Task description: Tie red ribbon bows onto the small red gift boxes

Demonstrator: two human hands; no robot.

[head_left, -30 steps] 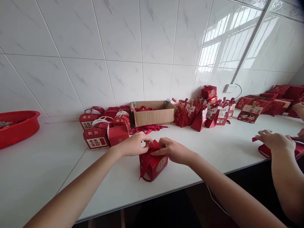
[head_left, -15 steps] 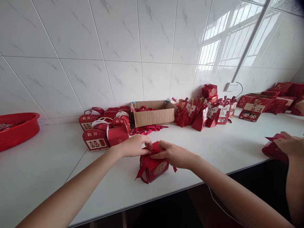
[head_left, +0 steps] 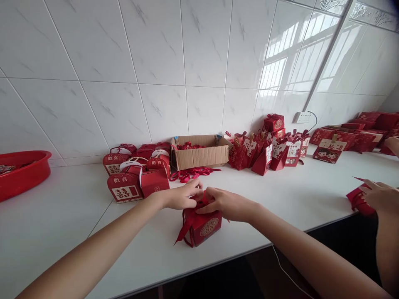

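Observation:
A small red gift box [head_left: 205, 226] with a round gold emblem stands near the front edge of the white table. Both hands meet at its top, over a red ribbon [head_left: 186, 227] whose loose end hangs down the box's left side. My left hand [head_left: 188, 195] has its fingers bent and closed on the ribbon. From the other side, my right hand [head_left: 222, 202] pinches the ribbon, thumb and forefinger near the box top. The fingers partly hide the ribbon where it crosses.
Several red gift boxes [head_left: 124, 187] sit behind to the left, beside a cardboard box [head_left: 201, 157] and loose ribbons [head_left: 196, 172]. More red boxes [head_left: 263, 158] line the wall. A red basin [head_left: 28, 178] is far left. At right, another person's hand [head_left: 378, 197] holds a red box [head_left: 358, 199].
My hands stay at the box top, with the fingers slightly shifted on the ribbon. The whole view has moved a little. The other person's hand has shifted with its box.

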